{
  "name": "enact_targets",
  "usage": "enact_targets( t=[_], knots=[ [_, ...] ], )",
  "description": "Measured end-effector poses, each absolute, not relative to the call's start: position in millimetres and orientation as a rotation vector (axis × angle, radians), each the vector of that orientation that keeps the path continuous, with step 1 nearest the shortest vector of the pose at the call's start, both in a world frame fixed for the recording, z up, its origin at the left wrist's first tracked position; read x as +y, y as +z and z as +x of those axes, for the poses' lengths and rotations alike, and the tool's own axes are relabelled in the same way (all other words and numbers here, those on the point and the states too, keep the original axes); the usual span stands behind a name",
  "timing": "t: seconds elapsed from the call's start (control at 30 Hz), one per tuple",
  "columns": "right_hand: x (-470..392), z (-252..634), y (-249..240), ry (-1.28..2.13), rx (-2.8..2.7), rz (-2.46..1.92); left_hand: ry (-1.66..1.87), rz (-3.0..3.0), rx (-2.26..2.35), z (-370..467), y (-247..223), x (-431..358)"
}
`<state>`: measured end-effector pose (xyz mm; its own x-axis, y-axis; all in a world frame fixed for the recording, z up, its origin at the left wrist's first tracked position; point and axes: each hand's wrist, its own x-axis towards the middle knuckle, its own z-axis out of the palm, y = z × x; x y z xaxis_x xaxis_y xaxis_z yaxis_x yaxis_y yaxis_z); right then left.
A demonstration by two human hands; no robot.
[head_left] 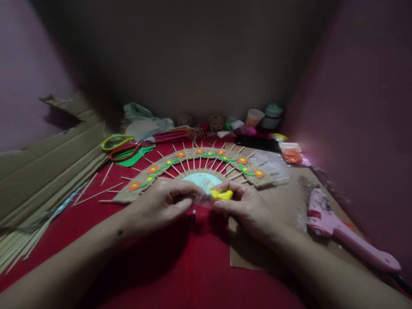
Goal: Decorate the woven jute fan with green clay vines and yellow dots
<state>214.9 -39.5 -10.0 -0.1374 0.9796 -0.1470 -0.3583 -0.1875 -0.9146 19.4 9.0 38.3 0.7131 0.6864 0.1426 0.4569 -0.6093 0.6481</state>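
Between the fingers of my right hand (241, 201) is a lump of yellow clay (222, 195). My left hand (169, 197) pinches a clear plastic wrapper (203, 196) that reaches across to the clay. Just beyond both hands lies a half-round fan (206, 155) of thin sticks and woven twine. Orange flowers (242, 160), yellow dots and green vines decorate its band. A pale half-disc (201, 178) sits at the fan's centre, partly hidden by my hands.
A pink glue gun (350, 242) rests at the right on a cardboard sheet (246, 253). Scissors (124, 148) lie on green sheet at the left, near cardboard pieces (48, 167) and loose sticks (96, 195). A paper cup (255, 116), a jar (272, 116) and twine balls (216, 122) line the back.
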Motion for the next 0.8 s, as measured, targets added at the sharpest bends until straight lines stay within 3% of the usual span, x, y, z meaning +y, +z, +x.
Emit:
enact_targets(
  t=[0.27,0.5,0.8],
  knots=[
    [-45.2,215.6,-5.2,1.784,-1.056,-1.003,0.379,2.368,0.698,11.8,34.3,12.9],
    [-43.8,216.2,-2.9,1.752,-1.112,-1.069,0.232,2.452,0.777,16.0,40.4,11.5],
    [-39.6,215.6,-6.0,1.768,-1.026,-1.069,0.346,2.17,0.791,17.3,28.4,14.3]
  ],
)
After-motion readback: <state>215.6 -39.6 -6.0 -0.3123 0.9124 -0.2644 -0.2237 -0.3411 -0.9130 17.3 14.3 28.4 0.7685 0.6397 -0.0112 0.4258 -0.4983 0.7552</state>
